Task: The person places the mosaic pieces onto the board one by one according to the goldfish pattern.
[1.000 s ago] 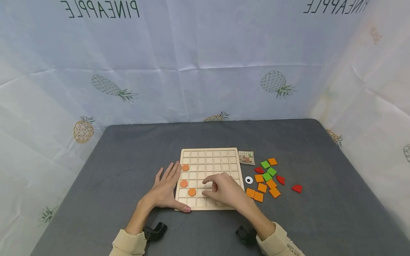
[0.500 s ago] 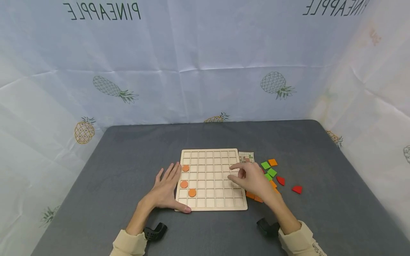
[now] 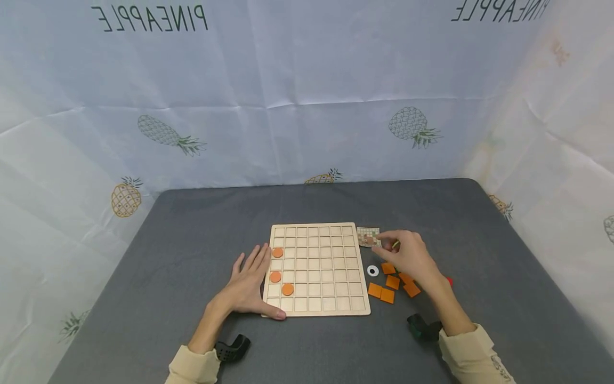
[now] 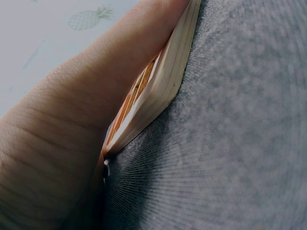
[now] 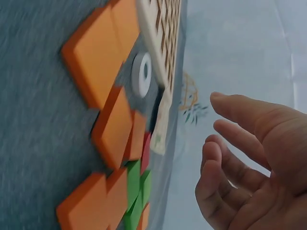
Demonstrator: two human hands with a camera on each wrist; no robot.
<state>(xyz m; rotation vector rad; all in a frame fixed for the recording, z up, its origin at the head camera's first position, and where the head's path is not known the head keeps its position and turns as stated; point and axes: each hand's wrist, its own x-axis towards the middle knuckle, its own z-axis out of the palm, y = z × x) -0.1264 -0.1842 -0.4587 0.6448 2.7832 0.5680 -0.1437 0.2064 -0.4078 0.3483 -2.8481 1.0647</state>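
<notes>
A wooden grid board (image 3: 321,266) lies on the table, with three orange discs (image 3: 288,289) in cells near its left side. My left hand (image 3: 249,282) rests along the board's left edge, fingers straight, thumb at the front corner. In the left wrist view this hand (image 4: 62,115) touches the board's rim (image 4: 168,76). My right hand (image 3: 410,256) hovers over the loose tiles right of the board, thumb and forefinger apart. The right wrist view shows this hand (image 5: 254,167) holding nothing, above the green tiles (image 5: 134,201) and orange square tiles (image 5: 93,52).
A small patterned card (image 3: 368,237) lies against the board's upper right edge. Below it sits a white ring (image 3: 372,271). Several orange tiles (image 3: 387,295) spread beside the board; a red piece (image 3: 450,281) shows partly behind my right wrist. A printed cloth (image 3: 297,133) hangs behind the table.
My right hand has moved from above the middle of the board to the right, over the loose tiles. My left hand stays at the board's edge.
</notes>
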